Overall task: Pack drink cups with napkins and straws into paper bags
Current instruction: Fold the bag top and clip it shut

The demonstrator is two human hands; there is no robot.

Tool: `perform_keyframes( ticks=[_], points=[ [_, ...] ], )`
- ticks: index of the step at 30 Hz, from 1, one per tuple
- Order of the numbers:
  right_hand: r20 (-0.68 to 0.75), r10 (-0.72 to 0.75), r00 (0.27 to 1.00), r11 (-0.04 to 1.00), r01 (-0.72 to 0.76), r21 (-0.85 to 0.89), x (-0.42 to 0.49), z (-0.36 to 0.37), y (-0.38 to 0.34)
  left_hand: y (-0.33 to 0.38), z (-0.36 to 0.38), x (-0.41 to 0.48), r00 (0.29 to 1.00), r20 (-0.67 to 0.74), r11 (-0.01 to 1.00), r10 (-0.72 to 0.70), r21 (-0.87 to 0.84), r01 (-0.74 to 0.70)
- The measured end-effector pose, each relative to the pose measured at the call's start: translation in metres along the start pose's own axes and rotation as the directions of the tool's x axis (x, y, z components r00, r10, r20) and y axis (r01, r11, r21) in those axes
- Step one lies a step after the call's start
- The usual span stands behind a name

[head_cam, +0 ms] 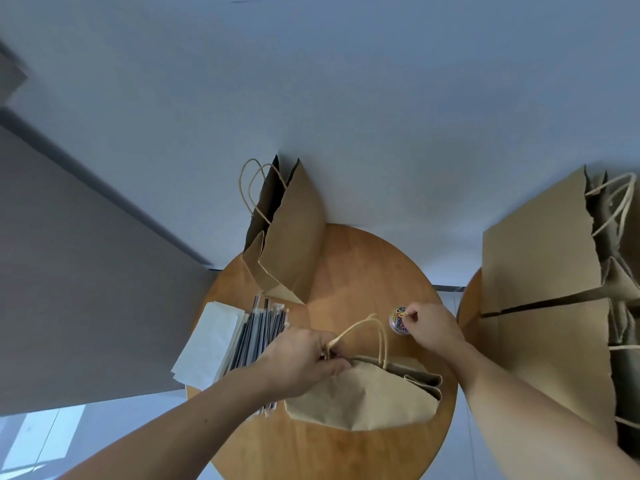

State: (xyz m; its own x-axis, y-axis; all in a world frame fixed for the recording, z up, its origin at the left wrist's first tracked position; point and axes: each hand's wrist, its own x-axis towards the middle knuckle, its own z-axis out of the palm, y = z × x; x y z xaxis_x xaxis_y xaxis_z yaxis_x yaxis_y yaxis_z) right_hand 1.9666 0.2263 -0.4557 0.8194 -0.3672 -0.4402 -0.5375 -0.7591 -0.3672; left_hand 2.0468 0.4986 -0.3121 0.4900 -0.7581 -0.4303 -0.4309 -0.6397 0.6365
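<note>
A brown paper bag (pixel 367 400) stands near the front of the round wooden table (pixel 363 271), its top pressed together. My left hand (pixel 304 362) pinches the bag's top edge at the base of its twisted paper handles (pixel 375 332). My right hand (pixel 431 327) pinches a coloured paper clip over a small clear tub of clips (pixel 398 320). Wrapped black straws (pixel 263 336) lie in a bundle left of the bag, beside a stack of white napkins (pixel 207 344). No drink cup is visible.
Another paper bag (pixel 291 237) stands open at the table's far edge against the wall. Several more bags (pixel 554 299) stand on a second surface at the right. A grey panel fills the left side.
</note>
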Motion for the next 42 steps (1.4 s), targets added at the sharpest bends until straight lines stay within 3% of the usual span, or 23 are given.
perform_keyframes(
  ticks=[9, 14, 18, 25, 30, 36, 42],
  points=[
    [-0.047, 0.038, 0.998, 0.999, -0.036, 0.037, -0.010, -0.008, -0.002, 0.002, 0.000, 0.004, 1.000, -0.015, 1.000, -0.023, 0.018, 0.024],
    [-0.185, 0.153, 0.971, 0.908, -0.065, 0.414, -0.036, -0.045, -0.030, 0.010, 0.000, 0.004, 0.996, -0.023, 0.993, -0.090, 0.076, 0.091],
    [-0.256, 0.135, 0.957, 0.819, 0.038, 0.573, -0.065, -0.090, -0.072, 0.020, -0.004, -0.001, 0.989, -0.020, 0.986, -0.150, 0.073, 0.151],
    [-0.375, 0.001, 0.927, 0.784, 0.232, 0.576, -0.137, -0.127, -0.129, 0.032, -0.010, -0.004, 0.975, -0.027, 0.972, -0.221, 0.075, 0.222],
    [-0.221, -0.025, 0.975, 0.789, 0.155, 0.595, -0.183, -0.106, -0.134, 0.037, -0.011, -0.008, 0.975, -0.010, 0.968, -0.224, 0.114, 0.223],
    [-0.118, 0.096, 0.988, 0.770, 0.002, 0.638, -0.201, -0.081, -0.137, 0.036, -0.008, -0.020, 0.975, -0.013, 0.964, -0.221, 0.148, 0.220],
    [-0.113, -0.073, 0.991, 0.886, 0.116, 0.449, -0.204, -0.072, -0.154, 0.036, -0.006, -0.028, 0.982, -0.037, 0.972, -0.186, 0.141, 0.190]
  ],
)
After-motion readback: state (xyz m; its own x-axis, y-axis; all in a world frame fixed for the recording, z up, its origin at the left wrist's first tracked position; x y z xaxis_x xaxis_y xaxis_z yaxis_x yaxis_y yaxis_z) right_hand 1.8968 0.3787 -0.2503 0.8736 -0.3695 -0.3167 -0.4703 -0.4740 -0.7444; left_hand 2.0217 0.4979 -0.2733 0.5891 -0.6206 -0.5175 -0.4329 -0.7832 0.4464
